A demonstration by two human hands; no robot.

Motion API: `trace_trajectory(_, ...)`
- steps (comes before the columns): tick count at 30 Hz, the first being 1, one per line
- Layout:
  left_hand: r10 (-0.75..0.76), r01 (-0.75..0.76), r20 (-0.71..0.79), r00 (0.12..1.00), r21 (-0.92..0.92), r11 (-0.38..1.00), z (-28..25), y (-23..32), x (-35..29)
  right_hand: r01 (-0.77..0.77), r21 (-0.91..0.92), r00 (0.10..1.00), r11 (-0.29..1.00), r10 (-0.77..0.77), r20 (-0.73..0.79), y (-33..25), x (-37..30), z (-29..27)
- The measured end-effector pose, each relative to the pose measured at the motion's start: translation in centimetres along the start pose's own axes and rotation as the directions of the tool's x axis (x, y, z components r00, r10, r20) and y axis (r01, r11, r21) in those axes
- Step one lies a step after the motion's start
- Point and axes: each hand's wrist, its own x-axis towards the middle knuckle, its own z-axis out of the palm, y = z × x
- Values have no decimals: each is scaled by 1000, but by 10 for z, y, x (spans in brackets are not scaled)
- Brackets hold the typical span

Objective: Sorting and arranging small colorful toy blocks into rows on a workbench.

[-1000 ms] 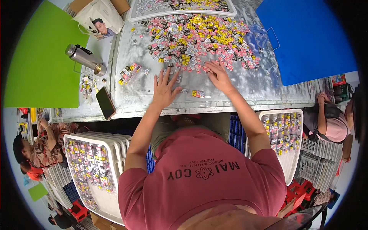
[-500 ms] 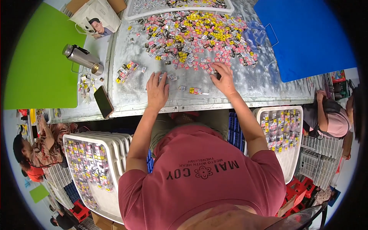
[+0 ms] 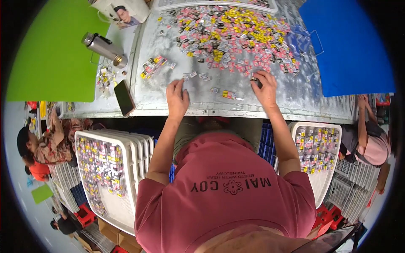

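Observation:
My left hand [image 3: 177, 99] rests low over the metal table, its fingers bent and thumb apart. Its fingertips are beside a few loose small white-and-grey pieces [image 3: 193, 74]; I see nothing held in it. Farther right, my right hand [image 3: 265, 89] is at the near edge of a wide spread of small rectangular pieces [image 3: 236, 42] in pink, yellow, black and white. A small dark piece [image 3: 253, 78] shows between its thumb and fingers. A short yellow-and-red joined row [image 3: 229, 95] lies between my hands, and a larger clump [image 3: 153, 66] sits left of them.
A white tray [image 3: 215, 7] stands at the back. Left are a steel flask [image 3: 103, 47], a phone [image 3: 124, 98], a bag [image 3: 122, 12] and a green panel [image 3: 50, 63]; right, a blue panel [image 3: 354, 50]. Filled trays [image 3: 130, 168] flank me. Other people [image 3: 50, 143] work nearby.
The view has shifted, so the table sits farther right and higher. My left hand has drawn back toward the near edge. My right fingers have closed around a small dark piece.

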Motion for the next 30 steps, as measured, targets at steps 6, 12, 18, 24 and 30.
trace_trajectory(6,20,-21,-45,999,-19,1000,3,-9,4,117,-12,991,993,-116,63,-3,1,3)
trace_trajectory(12,-46,45,-9,999,-96,994,3,-6,9,-28,100,993,995,17,114,-11,2,4)
trace_trajectory(18,84,-59,122,989,-194,979,13,2,10,-228,156,931,961,168,324,-32,15,-2)
trace_trajectory(24,211,-195,90,973,-167,967,38,13,38,-39,168,977,985,2,214,-38,18,18)
trace_trajectory(30,194,-190,8,981,-145,971,39,34,46,-87,167,968,982,44,247,-51,22,16)
